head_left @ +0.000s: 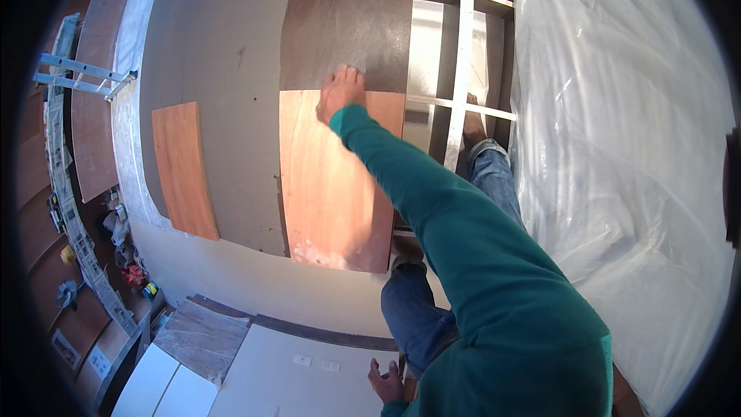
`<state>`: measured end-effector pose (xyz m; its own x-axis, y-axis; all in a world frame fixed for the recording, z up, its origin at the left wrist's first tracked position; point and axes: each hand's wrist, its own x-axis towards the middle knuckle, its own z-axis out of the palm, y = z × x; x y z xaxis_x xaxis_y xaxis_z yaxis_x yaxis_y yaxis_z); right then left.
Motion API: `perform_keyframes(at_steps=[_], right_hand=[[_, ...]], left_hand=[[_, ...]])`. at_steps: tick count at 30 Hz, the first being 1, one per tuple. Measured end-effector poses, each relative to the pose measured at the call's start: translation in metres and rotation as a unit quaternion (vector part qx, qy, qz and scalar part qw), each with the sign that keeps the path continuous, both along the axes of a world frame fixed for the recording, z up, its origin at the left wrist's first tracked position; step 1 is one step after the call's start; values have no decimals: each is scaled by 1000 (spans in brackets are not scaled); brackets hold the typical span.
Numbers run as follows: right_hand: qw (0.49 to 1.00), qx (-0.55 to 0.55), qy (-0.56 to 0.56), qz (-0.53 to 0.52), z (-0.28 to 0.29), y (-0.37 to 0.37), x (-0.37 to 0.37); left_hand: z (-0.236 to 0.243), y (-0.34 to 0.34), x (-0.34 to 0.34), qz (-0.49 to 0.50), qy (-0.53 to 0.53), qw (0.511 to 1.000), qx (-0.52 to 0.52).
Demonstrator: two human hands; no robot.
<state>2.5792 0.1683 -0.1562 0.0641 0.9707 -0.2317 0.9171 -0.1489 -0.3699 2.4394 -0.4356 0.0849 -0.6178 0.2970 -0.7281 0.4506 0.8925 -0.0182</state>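
Right hand (342,96) resting on the wooden board (328,185)

My fingers are crossing its far edge over the dark brown strip (347,19); I cannot tell whether they are gripping, my hand hiding the contact. My green sleeve (478,239) is covering part of the board. My left hand (387,383) is hanging low, fingers parted, its forearm running out of view.

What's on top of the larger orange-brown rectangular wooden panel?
Over the panel: a bare right hand at its upper edge, a green fabric sleeve across its right side. Pale smudges mark its lower end. Hand and sleeve hide the wood behind.
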Motion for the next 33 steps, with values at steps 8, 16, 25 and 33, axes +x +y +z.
perform_keyframes(at_steps=[8,16,25,33], right_hand=[[960,-81,144,225,37,-208,-66],[809,-287,-207,470,29,-220,70],[465,-243,-556,645,138,-91,168],[740,-199,-401,501,169,-110,140]], left_hand=[[-17,-35,22,47,20,996,70],[-48,-105,122,355,45,917,175],[-126,-114,211,609,101,741,263],[-176,-108,243,618,142,736,236]])
